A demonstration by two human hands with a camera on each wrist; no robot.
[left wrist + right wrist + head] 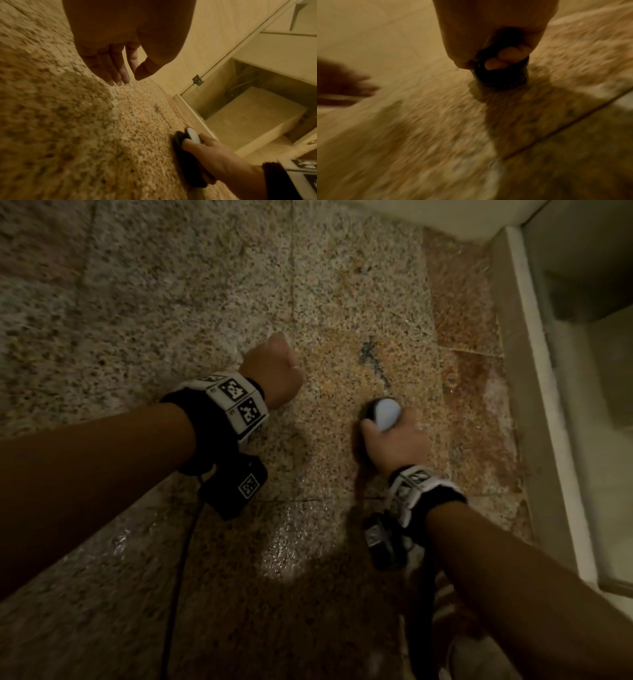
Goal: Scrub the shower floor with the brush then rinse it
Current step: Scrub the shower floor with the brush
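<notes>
Right hand (394,443) grasps the brush (385,413) on the shower floor (171,302); left hand (274,374) idle, relaxed. Dark stain (373,361) at twelve o'clock, probably grime, wants firm short strokes

Shower floor (178,302): speckled granite-look slabs in beige and grey, joined by thin dark seams. Wet sheen on the near part. Rust-orange staining along the right edge, against a pale raised curb (534,392). 1 dark smear (373,361) on the slab toward the far right. 1 brush (382,414), black bristles under a white top, set bristles-down just near of the smear.
</notes>
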